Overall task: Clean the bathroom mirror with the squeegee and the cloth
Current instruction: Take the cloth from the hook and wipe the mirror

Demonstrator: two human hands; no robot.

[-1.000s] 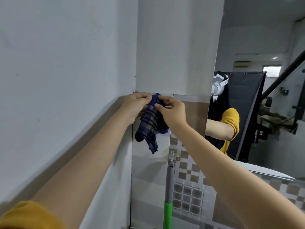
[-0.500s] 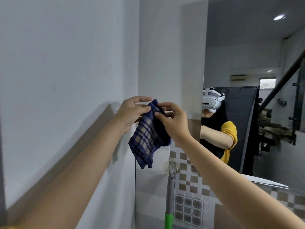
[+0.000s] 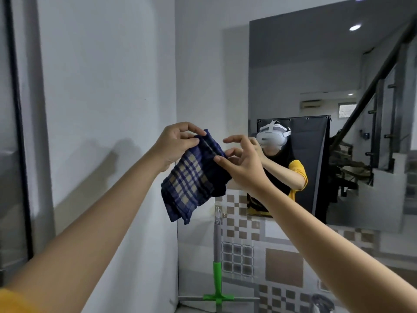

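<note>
A blue and beige checked cloth hangs in the air in front of the wall corner. My left hand pinches its top left edge. My right hand grips the cloth's right side with thumb and lower fingers, the upper fingers spread. The mirror fills the upper right wall and reflects a person with both arms raised. The squeegee, grey shaft with green handle and crosspiece, hangs from a wall hook below the cloth, blade down.
White walls meet in a corner at centre. Tiled wall with brown and grey squares lies under the mirror. A dark door frame runs down the far left. A small grey object sits at the bottom right.
Both hands have pulled the cloth away from the wall corner toward me and lower. The cloth has spread wider. My right hand's upper fingers have lifted off it.
</note>
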